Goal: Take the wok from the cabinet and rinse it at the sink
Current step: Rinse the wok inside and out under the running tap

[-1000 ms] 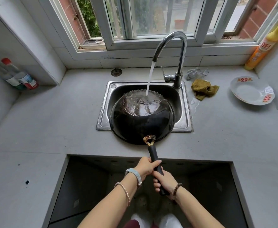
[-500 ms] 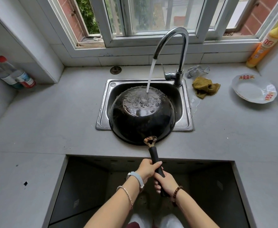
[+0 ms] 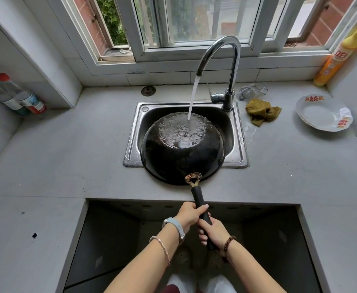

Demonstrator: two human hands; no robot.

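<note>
A black wok is held upside down over the steel sink, its near rim jutting over the counter. Water from the chrome faucet pours onto the far part of its underside and spreads there. The wok's black handle points toward me. My left hand grips the handle higher up, and my right hand grips its lower end. Both hands hang over the dark open cabinet recess in the counter front.
A yellow-green rag and a clear plastic scrap lie right of the faucet. A white plate and an orange detergent bottle stand at the far right. Two bottles lean at the left wall. A drain plug lies behind the sink.
The wok stays inverted under the stream and has barely shifted; the wet patch sits a little further back on its underside. Both hands keep their grip on the handle.
</note>
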